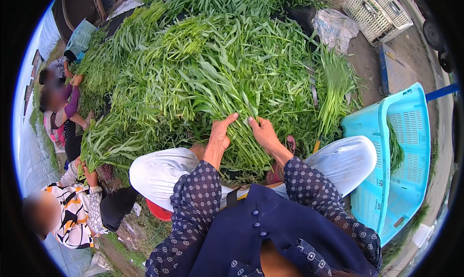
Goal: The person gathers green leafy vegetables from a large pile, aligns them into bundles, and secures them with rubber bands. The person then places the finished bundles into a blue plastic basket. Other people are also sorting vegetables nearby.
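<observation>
Both my hands grip one bunch of leafy greens (248,146) that look like water spinach, in front of my knees. My left hand (220,137) is closed round its left side, thumb pointing toward the middle. From the right, my right hand (267,135) is closed on the same bunch, its thumb across the stems. Leaves point away from me, and the pale cut-looking stem ends hang toward my lap. Under and beyond the bunch spreads a large heap of the same greens (159,78). A separate aligned bunch (332,100) lies at the heap's right side.
A turquoise plastic crate (361,127) with some greens inside stands by my right knee. White crates (369,15) sit at the far right near a crumpled sack (336,29). Co-workers sit at left; one person's hands (89,173) hold greens. A thin metal strip (313,86) lies on the heap.
</observation>
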{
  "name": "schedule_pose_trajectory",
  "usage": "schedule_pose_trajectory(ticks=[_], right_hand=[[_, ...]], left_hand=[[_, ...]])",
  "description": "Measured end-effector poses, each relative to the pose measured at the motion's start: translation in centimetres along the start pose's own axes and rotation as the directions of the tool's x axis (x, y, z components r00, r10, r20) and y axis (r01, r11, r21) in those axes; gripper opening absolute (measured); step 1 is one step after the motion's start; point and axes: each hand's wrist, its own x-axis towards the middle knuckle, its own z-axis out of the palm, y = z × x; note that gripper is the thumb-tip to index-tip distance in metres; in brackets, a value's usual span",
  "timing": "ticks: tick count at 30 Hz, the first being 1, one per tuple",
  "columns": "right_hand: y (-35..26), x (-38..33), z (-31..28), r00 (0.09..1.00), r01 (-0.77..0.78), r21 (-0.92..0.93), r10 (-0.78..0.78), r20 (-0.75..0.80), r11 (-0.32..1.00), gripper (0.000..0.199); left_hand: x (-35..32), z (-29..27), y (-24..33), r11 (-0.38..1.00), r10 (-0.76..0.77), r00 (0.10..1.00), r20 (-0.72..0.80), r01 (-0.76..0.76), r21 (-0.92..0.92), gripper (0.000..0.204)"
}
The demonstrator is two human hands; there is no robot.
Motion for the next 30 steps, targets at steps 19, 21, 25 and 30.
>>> schedule_pose_trajectory(ticks=[19,21,25,30], right_hand=[[-2.4,0.4,-1.6,0.955,-0.286,0.559,0.185,0.23,0.778,0.026],[-2.7,0.3,-1.8,0.957,-0.288,0.539,0.213,0.198,0.791,0.031],[-4.5,-0.3,-2.2,0.956,-0.287,0.469,0.215,0.202,0.835,0.031],[-4.1,0.0,-2.0,0.981,-0.193,0.421,0.164,0.105,0.886,0.026]], left_hand=[[0.3,-1.3,0.2,0.999,-0.014,0.999,0.045,0.012,0.037,0.032],[0.3,-1.6,0.3,0.999,-0.039,0.998,0.049,0.038,0.024,0.025],[-0.1,-1.6,0.7,0.998,-0.064,0.994,0.086,0.064,0.004,0.025],[-0.4,-1.2,1.2,0.998,-0.064,0.99,0.127,0.062,0.017,0.027]])
